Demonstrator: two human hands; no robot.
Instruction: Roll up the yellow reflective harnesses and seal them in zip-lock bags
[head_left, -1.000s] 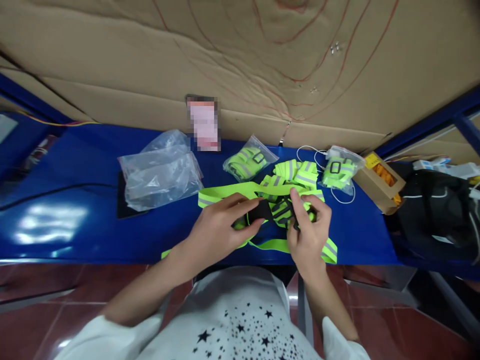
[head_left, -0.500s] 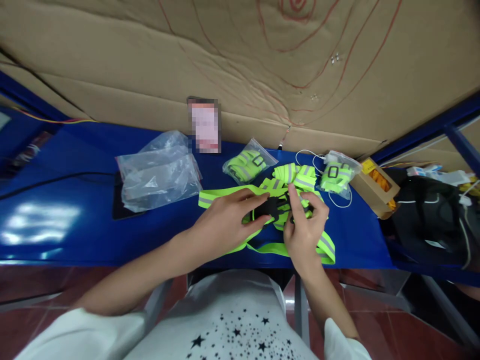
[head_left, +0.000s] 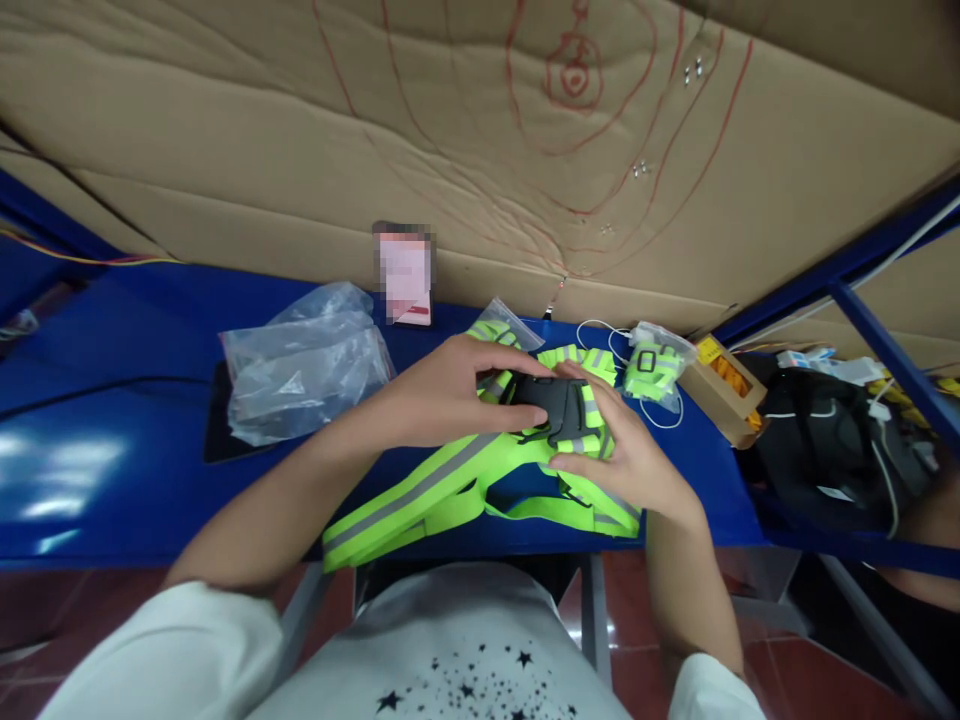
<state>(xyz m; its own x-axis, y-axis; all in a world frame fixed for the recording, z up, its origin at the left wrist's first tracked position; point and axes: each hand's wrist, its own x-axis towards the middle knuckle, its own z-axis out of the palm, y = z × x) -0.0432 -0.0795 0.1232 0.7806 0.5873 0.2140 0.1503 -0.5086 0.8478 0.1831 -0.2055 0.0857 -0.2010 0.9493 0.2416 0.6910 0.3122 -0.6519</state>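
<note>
A black side-release buckle on a neon-yellow reflective strap is gripped between my two hands, its halves together. My left hand pinches its left end, thumb in front and fingers behind. Around the right side of the buckle and the webbing beside it curls my right hand. Loops of the reflective strap hang left and below, reaching the front edge of the table. Behind the hands lie more folded yellow straps, partly hidden.
Clear plastic bags lie on a dark flat object at left. A phone leans on the cardboard wall. Bagged yellow straps, a white cable, a small cardboard box and a black bag are at right.
The buckle halves, slightly apart before, are now together. My right hand has shifted from pinching to wrapping round the right side. The strap loop has dropped toward the lower left.
</note>
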